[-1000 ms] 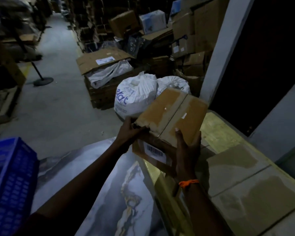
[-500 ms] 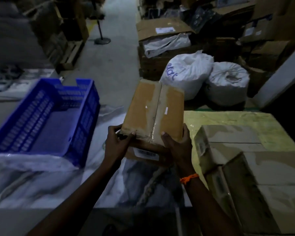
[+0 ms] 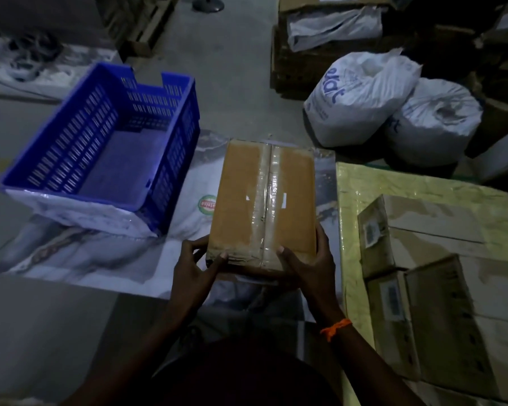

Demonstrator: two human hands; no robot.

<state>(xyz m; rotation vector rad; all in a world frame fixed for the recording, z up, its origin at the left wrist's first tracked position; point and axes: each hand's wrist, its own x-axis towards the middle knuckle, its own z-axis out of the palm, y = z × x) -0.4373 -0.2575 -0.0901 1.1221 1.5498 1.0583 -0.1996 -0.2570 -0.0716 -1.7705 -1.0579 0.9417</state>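
**Taped cardboard box [image 3: 263,200] held at its near end** over the sheet-covered worktop [image 3: 79,253]. It lies between the blue plastic crate [image 3: 178,159] and the stacked cartons [image 3: 428,227] on the yellow-wrapped block [image 3: 393,183].

- **Left hand [image 3: 192,266]:** grip closed on the near left corner, thumb on the top face.
- **Right hand [image 3: 308,266]:** grip closed on the near right corner, fingers along the side.
- **Far end of the box:** whether it rests on the sheet cannot be told.

**Likely hazards**
- Both grips sit at one end, so an unsupported far end could dip and lever the box out of the fingers.
- The glossy tape [image 3: 269,200] near the thumbs offers little friction.
- The slick, wrinkled sheet could let a set-down box slide toward the worktop's far edge.
- A sideways swing could knock the crate wall or the cartons.
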